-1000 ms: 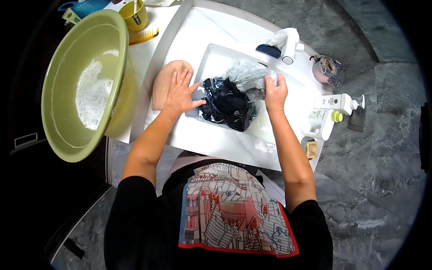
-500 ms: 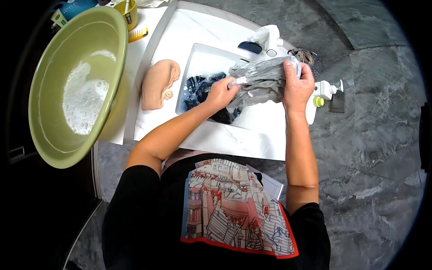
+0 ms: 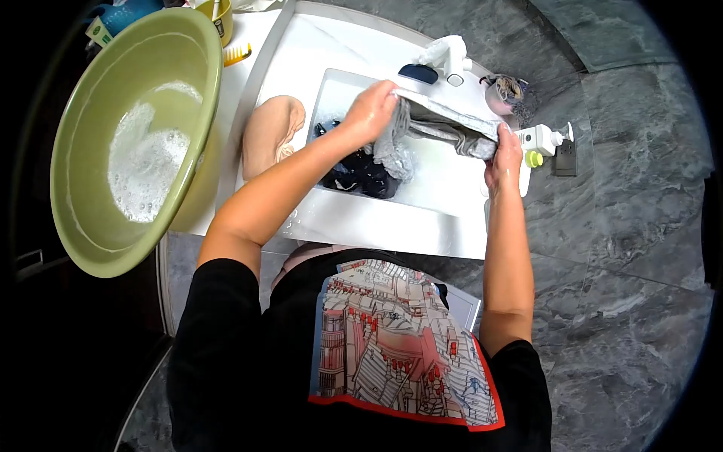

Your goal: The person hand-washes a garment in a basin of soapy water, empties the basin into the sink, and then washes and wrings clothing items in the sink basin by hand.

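Observation:
A wet grey garment (image 3: 440,128) with a light band along its upper edge is stretched between my two hands, above the sink (image 3: 324,89). My left hand (image 3: 370,111) grips one end of the band, and my right hand (image 3: 505,160) pinches the other. Its opening shows between them, and the lower left part hangs down toward the basin. Dark wet clothes (image 3: 365,173) lie in the sink, partly behind the left forearm. On the counter to the left rests a folded beige cloth (image 3: 263,139).
A large green basin (image 3: 68,188) with suds stands at the left, near a yellow comb (image 3: 237,54) and a yellow cup (image 3: 224,29). Behind the sink is a white faucet (image 3: 454,60). A pink container (image 3: 498,99) and a white pump bottle (image 3: 538,140) stand at the right.
The bunched grey garment has been spread wide, so its band and opening now show. My left hand has moved up, and my right hand has shifted slightly down.

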The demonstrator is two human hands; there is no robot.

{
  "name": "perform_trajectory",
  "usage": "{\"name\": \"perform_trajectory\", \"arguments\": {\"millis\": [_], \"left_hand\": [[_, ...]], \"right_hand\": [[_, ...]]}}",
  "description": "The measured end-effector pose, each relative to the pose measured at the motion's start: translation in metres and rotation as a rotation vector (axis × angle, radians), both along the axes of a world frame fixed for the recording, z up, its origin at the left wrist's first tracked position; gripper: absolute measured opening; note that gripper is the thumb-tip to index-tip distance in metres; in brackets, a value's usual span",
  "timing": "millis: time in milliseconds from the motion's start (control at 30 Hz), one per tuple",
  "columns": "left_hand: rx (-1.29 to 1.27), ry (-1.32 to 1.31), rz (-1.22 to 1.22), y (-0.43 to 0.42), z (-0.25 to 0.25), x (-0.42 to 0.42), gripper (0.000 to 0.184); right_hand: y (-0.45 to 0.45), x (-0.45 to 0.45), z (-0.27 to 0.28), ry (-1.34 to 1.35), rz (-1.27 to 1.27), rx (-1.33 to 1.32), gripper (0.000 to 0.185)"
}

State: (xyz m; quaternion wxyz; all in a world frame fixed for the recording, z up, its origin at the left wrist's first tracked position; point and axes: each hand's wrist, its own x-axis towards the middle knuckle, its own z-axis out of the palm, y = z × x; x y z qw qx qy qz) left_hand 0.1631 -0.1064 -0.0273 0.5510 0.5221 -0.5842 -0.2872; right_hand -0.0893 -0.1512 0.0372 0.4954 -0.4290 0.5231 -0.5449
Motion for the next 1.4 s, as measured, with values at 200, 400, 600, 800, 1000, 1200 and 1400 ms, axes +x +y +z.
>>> {"name": "perform_trajectory", "arguments": {"millis": [200, 400, 600, 800, 1000, 1200, 1400], "left_hand": [[-0.007, -0.128, -0.094, 0.024, -0.045, -0.012, 0.018], [0.376, 0.219, -0.68, 0.057, -0.055, -0.041, 0.031], [0.475, 0.459, -0.793, 0.053, -0.033, -0.058, 0.033], [-0.098, -0.232, 0.16, -0.011, -0.024, -0.046, 0.048], [0.323, -0.189, -0.723, -0.066, -0.025, -0.034, 0.03], [0.45, 0.356, -0.355, -0.065, 0.013, 0.008, 0.025], [0.259, 0.166, -0.242, -0.061, 0.03, 0.033, 0.029]], "right_hand": [[0.001, -0.015, 0.007, 0.022, 0.059, 0.074, 0.021], [0.001, -0.012, 0.023, 0.079, 0.228, -0.007, 0.021], [0.001, -0.018, 0.056, 0.432, 0.372, -0.286, 0.021], [0.012, -0.032, 0.12, 0.497, 0.604, -0.511, 0.017], [0.01, -0.039, 0.149, 0.62, 0.52, -0.633, 0.018], [0.013, -0.077, 0.142, 0.734, 0.087, -0.6, 0.025], [0.007, -0.115, 0.075, 0.489, 0.053, -0.26, 0.028]]}}
